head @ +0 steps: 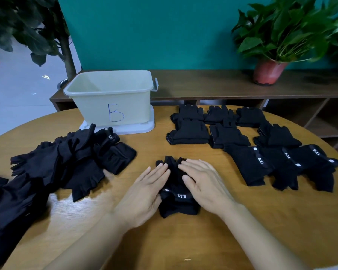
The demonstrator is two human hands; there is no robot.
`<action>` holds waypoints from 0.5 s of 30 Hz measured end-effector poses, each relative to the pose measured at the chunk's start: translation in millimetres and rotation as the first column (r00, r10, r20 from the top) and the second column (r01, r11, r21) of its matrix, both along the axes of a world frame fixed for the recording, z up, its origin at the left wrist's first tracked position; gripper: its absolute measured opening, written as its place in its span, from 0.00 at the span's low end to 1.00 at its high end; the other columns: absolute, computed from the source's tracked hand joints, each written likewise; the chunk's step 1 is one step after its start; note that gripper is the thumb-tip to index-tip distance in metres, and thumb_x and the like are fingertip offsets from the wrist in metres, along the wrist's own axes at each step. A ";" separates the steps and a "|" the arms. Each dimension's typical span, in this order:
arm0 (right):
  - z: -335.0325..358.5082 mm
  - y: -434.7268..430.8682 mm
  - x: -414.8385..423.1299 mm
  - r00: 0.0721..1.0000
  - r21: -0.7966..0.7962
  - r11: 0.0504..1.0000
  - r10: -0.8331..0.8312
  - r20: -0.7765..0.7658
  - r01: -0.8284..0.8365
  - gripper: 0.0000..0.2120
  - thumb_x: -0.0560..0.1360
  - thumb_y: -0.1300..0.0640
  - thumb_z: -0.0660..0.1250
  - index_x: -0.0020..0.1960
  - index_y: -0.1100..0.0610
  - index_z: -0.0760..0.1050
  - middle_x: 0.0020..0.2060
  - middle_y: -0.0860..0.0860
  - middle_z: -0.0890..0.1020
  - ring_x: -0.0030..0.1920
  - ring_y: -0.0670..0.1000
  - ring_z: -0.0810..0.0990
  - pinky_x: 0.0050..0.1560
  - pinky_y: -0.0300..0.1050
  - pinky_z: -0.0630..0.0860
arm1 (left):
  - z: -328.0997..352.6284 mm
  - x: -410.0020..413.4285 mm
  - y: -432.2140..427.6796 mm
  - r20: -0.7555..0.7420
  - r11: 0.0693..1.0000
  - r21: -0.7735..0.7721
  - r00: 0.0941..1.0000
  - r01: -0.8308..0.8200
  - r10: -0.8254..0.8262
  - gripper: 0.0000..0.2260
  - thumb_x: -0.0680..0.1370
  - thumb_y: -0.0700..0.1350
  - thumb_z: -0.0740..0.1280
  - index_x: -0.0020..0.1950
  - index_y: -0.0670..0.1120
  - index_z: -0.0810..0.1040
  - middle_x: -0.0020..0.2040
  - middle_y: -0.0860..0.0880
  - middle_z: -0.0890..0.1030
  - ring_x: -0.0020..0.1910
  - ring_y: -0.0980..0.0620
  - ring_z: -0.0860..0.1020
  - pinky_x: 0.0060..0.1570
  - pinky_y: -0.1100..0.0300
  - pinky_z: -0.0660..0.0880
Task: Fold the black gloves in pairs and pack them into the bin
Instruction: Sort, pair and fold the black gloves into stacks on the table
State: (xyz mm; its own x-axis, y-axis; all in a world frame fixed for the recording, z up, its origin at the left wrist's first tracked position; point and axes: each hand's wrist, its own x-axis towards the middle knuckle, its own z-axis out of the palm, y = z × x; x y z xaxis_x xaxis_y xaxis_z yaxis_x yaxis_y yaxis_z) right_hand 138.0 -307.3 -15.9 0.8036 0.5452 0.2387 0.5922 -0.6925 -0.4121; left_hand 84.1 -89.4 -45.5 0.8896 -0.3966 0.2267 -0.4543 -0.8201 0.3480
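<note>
- the glove pair (180, 208) is found near centre on the table (183, 240), pressed flat under both hands.
- the left hand (144, 193) and right hand (205, 186) are laid on it with fingers straight; nothing is clamped.
- folded pairs (189, 131) are set out at far right; flat gloves (281, 164) just nearer are judged not yet folded.
- a loose pile (67, 162) at left is left to be sorted.
- no glove is seen in the bin (98, 108), far left of centre; packing is judged not begun.
- a blue "b" is drawn on the bin wall; white "5.11" is read on several cuffs.
</note>
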 end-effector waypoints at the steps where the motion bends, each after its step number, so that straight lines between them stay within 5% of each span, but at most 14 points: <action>1: 0.2 -4.4 -3.8 1.000 0.013 1.000 0.001 -0.024 -0.001 0.27 0.79 0.39 0.50 0.74 0.47 0.69 0.72 0.42 0.71 0.74 0.40 0.61 0.78 0.42 0.48 | -4.0 -2.6 3.3 -0.009 1.000 0.023 1.000 0.005 -0.005 0.28 0.80 0.46 0.51 0.80 0.49 0.52 0.81 0.51 0.53 0.79 0.61 0.45 0.77 0.60 0.42; 4: -3.1 -17.7 -21.4 0.993 -0.075 0.994 0.077 -0.085 -0.084 0.35 0.72 0.31 0.57 0.75 0.44 0.67 0.72 0.36 0.66 0.74 0.37 0.57 0.73 0.33 0.40 | -7.2 -10.5 3.9 -0.045 0.999 0.040 0.999 0.028 -0.027 0.27 0.83 0.52 0.52 0.81 0.48 0.51 0.81 0.52 0.50 0.79 0.60 0.43 0.77 0.59 0.40; 7: -13.3 -28.3 -30.6 0.997 -0.103 0.992 0.075 -0.029 -0.077 0.33 0.71 0.35 0.62 0.75 0.43 0.66 0.72 0.35 0.64 0.73 0.34 0.53 0.69 0.29 0.38 | -5.4 -14.5 0.2 -0.040 0.997 0.071 0.999 0.004 -0.001 0.31 0.82 0.62 0.48 0.81 0.48 0.49 0.81 0.53 0.47 0.79 0.60 0.41 0.77 0.58 0.37; 11: -20.4 -29.4 -35.1 0.999 -0.058 0.998 0.033 0.043 -0.030 0.23 0.73 0.41 0.60 0.66 0.46 0.78 0.66 0.42 0.77 0.70 0.42 0.68 0.70 0.49 0.66 | -9.7 -16.5 0.1 -0.008 0.975 0.223 1.000 -0.025 0.028 0.33 0.82 0.66 0.45 0.82 0.50 0.44 0.81 0.53 0.43 0.79 0.58 0.37 0.76 0.51 0.33; 15: -15.5 -29.8 -36.2 0.989 -0.078 0.997 0.029 0.145 -0.018 0.18 0.73 0.46 0.61 0.58 0.48 0.83 0.58 0.44 0.83 0.62 0.46 0.77 0.60 0.46 0.72 | -11.3 -16.0 3.9 -0.008 0.962 0.269 0.999 -0.039 0.043 0.33 0.82 0.68 0.45 0.82 0.52 0.43 0.81 0.53 0.44 0.79 0.56 0.38 0.75 0.45 0.34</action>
State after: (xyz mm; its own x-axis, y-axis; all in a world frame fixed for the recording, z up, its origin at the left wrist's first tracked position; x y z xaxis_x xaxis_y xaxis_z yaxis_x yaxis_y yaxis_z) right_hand 101.9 -337.0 -31.4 0.7499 0.5848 0.3092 0.6586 -0.7036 -0.2667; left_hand 68.1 -85.5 -56.8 0.9087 -0.4042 0.1043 -0.4149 -0.9021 0.1183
